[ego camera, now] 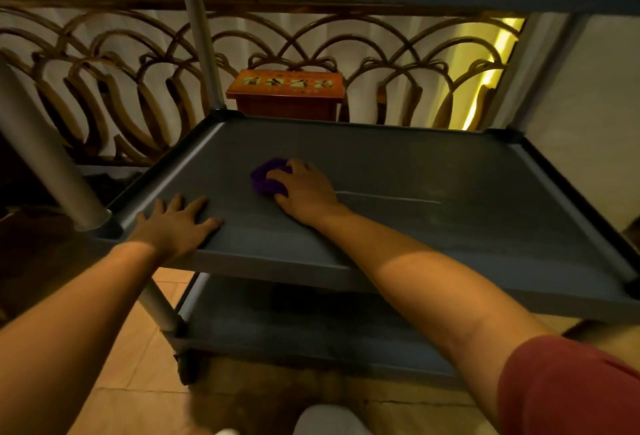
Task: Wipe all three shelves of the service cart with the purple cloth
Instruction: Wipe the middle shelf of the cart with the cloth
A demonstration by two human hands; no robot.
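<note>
On the cart's middle shelf [398, 171], right hand [304, 189] grips the purple cloth [265, 180] mid-shelf; left hand [176, 221] rests flat, fingers spread, on its front-left rim.

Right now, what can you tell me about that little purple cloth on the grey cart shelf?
The small purple cloth looks soft and thick, bunched into a wad rather than spread flat. It lies on the grey plastic middle shelf of the cart, left of the shelf's centre. The right hand covers its right part, fingers curled over it and holding it against the shelf. Only its left part shows. The left hand rests apart, flat on the shelf's near edge.
</note>
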